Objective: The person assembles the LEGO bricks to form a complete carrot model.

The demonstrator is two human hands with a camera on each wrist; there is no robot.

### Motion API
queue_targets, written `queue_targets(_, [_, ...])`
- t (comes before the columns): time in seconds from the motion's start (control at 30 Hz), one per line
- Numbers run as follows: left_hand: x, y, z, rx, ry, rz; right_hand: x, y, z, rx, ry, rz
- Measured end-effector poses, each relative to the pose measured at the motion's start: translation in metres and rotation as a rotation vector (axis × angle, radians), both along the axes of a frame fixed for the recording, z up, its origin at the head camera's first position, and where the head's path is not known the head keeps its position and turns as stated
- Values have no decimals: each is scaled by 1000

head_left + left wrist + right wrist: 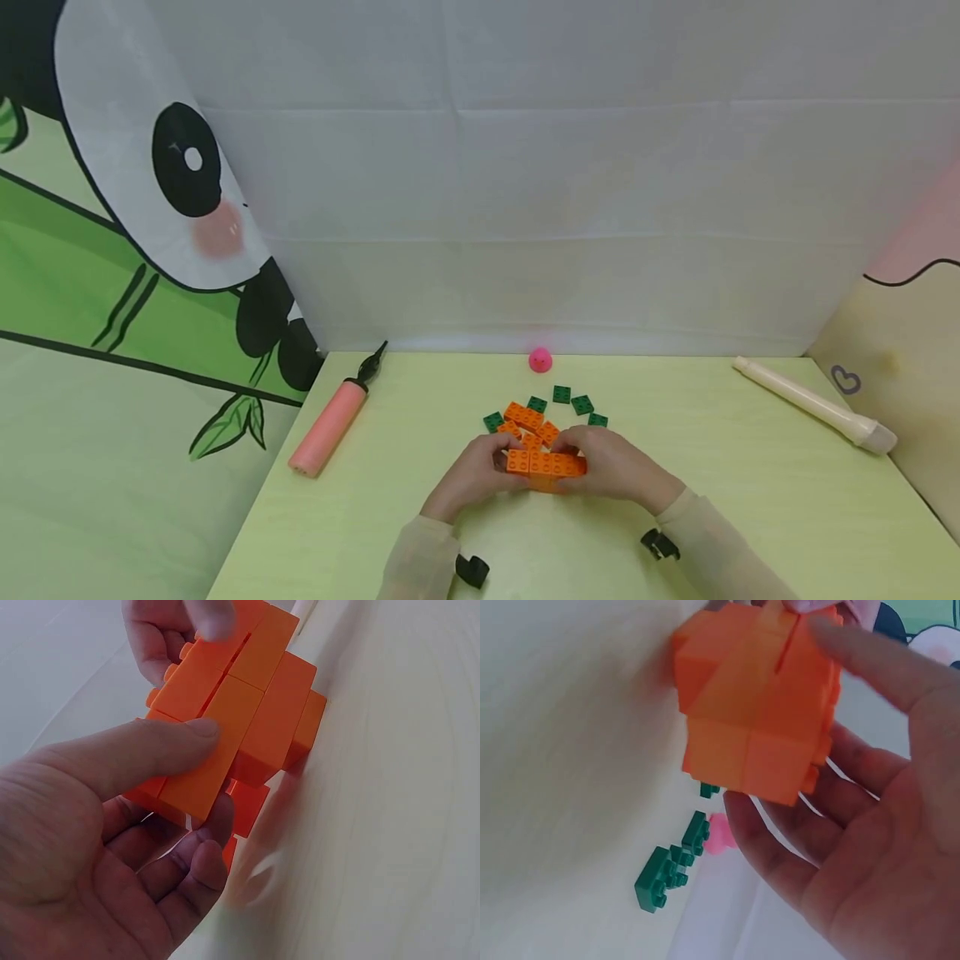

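Note:
Close to the near side of the table, both hands hold a stepped block of joined orange toy bricks point(546, 465). My left hand point(480, 468) pinches its left end, thumb across one face and fingers behind, as the left wrist view shows. At the other end my right hand point(618, 467) grips it, with the thumb on one face and the fingers at the opposite side in the right wrist view. Just beyond the block lie loose orange bricks point(523, 415), partly hidden by the hands. Several small green bricks point(562, 394) form an arc behind those.
A small pink ball point(540, 360) with a face sits at the table's back edge. On the left lies a pink hand pump point(330, 427) with a black nozzle. A cream-coloured tube point(810, 402) lies at the right, near the printed cloth wall.

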State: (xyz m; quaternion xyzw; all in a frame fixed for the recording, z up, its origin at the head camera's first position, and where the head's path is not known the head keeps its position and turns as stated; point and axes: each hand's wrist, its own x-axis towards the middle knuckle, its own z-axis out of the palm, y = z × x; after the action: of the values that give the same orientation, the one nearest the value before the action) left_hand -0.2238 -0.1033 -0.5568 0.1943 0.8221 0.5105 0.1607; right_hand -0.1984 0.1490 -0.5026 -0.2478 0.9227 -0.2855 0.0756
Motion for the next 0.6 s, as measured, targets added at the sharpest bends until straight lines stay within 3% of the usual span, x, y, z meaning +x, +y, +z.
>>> queue_targets(0.1, [0, 0, 0, -7, 6, 0, -7, 3, 3, -74, -60, 8])
queue_targets(0.23, [0, -1, 1, -13, 17, 0, -21, 5, 6, -133, -76, 10])
queue_targets(0.47, [0, -3, 3, -33, 22, -2, -47, 5, -2, -83, -2, 12])
queue_targets(0.6, [1, -5, 5, -30, 14, -3, -57, 1, -7, -49, -2, 34])
